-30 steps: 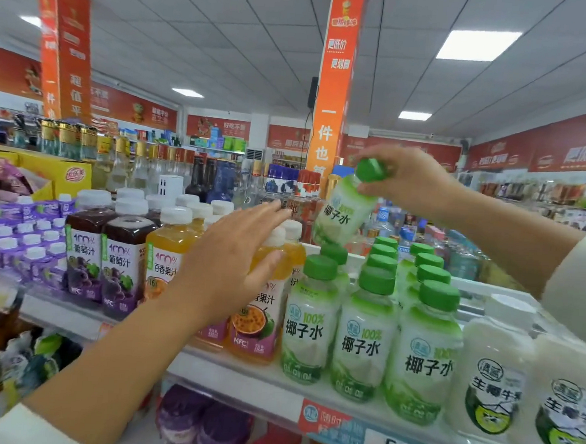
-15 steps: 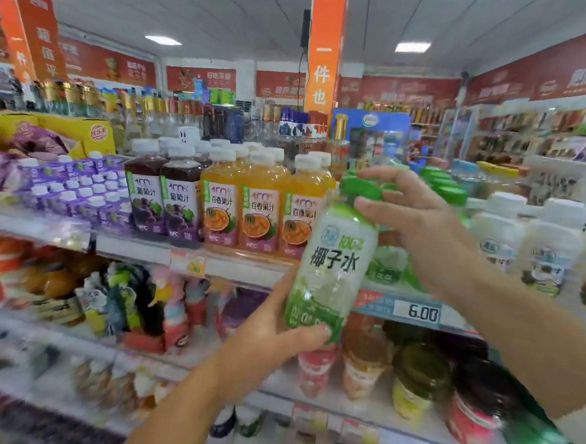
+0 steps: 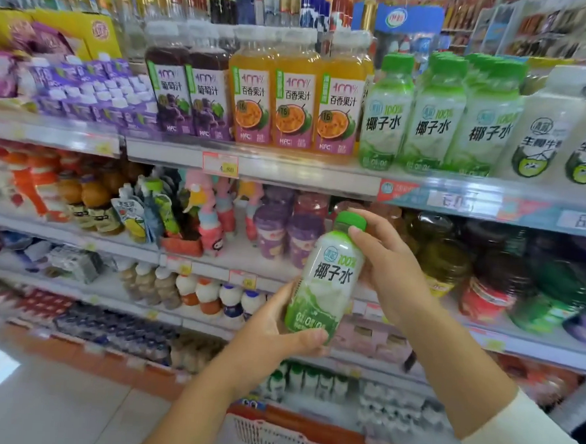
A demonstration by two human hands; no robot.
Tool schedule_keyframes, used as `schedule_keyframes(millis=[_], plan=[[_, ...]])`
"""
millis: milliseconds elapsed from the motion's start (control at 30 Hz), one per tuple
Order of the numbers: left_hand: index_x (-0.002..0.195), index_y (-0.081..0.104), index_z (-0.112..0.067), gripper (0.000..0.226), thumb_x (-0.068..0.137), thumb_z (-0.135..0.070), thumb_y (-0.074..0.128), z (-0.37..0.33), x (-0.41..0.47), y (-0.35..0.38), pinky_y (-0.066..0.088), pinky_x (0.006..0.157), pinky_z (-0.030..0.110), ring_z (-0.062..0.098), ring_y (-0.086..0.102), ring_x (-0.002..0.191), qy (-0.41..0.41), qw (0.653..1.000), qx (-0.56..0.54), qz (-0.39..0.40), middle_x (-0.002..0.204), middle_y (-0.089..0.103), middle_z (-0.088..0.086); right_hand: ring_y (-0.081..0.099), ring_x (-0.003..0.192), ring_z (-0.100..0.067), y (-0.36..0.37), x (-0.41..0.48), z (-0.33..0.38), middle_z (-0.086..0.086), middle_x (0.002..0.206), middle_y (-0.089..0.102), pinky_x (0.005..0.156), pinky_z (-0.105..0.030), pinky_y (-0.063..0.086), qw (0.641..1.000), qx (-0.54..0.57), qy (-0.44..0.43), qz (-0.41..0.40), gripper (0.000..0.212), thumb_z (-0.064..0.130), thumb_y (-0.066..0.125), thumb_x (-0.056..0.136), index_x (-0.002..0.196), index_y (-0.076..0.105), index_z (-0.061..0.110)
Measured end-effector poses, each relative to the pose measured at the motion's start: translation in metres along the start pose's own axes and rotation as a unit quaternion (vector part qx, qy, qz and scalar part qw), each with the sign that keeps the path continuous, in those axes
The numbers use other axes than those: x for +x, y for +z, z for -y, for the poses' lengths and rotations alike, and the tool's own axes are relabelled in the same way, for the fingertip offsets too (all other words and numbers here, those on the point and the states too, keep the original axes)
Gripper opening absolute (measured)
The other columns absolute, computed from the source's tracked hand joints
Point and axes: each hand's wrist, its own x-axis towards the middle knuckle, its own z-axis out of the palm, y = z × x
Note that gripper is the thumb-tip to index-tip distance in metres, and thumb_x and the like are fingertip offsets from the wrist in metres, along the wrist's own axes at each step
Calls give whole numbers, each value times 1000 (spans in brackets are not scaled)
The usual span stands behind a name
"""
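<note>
Green-capped coconut water bottle (image 3: 326, 278) is already off the top shelf (image 3: 304, 174), upright in front of the lower rows. Left hand (image 3: 271, 337) grips its base and right hand (image 3: 388, 272) curls around its neck. Picking seems done; putting it into the basket (image 3: 271, 438) below is probably left.

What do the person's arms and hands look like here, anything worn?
The left hand and right hand are bare: no gloves, rings or watch visible. The right arm wears a cream long sleeve, pushed up the forearm; the left forearm shows no sleeve.
</note>
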Motion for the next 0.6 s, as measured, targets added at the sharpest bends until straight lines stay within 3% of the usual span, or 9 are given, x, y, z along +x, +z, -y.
schedule_keyframes(millis=[167, 300, 400, 467, 533, 600], plan=[[137, 26, -55, 87, 76, -32, 83, 6, -11, 2, 49, 83, 10, -20, 55, 106, -1, 994, 84, -65, 122, 51, -40, 67, 102, -23, 14, -8, -13, -1, 108, 69, 91, -51, 55, 1000, -16, 1, -20, 19, 37, 70, 86, 104, 63, 41], [129, 22, -62, 89, 74, -29, 85, 15, -22, 12, 43, 76, 0, -30, 43, 104, 30, 978, 168, -120, 124, 39, -41, 66, 91, -25, 20, -12, -22, -4, 105, 67, 75, -44, 53, 997, 43, 29, -49, 18, 31, 74, 84, 96, 61, 32], [132, 29, -60, 92, 65, -40, 90, 29, -28, 6, 51, 88, 16, -10, 55, 114, -3, 992, 82, -94, 133, 47, -26, 66, 89, -26, 21, -19, -28, -11, 108, 67, 72, -43, 53, 994, 96, 42, -20, 16, 22, 70, 87, 101, 62, 23], [142, 37, -39, 99, 59, -43, 91, 35, -32, -1, 58, 88, 36, 17, 64, 115, -71, 991, -115, -15, 135, 59, -4, 67, 91, -28, 21, -25, -31, -16, 112, 66, 74, -44, 53, 989, 141, 46, 13, 23, 19, 68, 86, 108, 59, 18], [137, 48, -16, 90, 61, -37, 91, 39, -36, -3, 62, 75, 36, 31, 67, 108, -105, 961, -252, 33, 126, 67, 11, 68, 92, -29, 23, -30, -30, -19, 112, 63, 75, -44, 54, 976, 208, 39, 60, 30, 17, 64, 84, 112, 55, 13], [132, 52, -10, 79, 66, -36, 86, 41, -40, 2, 61, 72, 34, 31, 69, 102, -93, 971, -221, 3, 119, 70, 13, 68, 95, -28, 25, -33, -28, -18, 112, 63, 75, -43, 55, 968, 232, 36, 94, 27, 15, 60, 86, 113, 54, 14]])
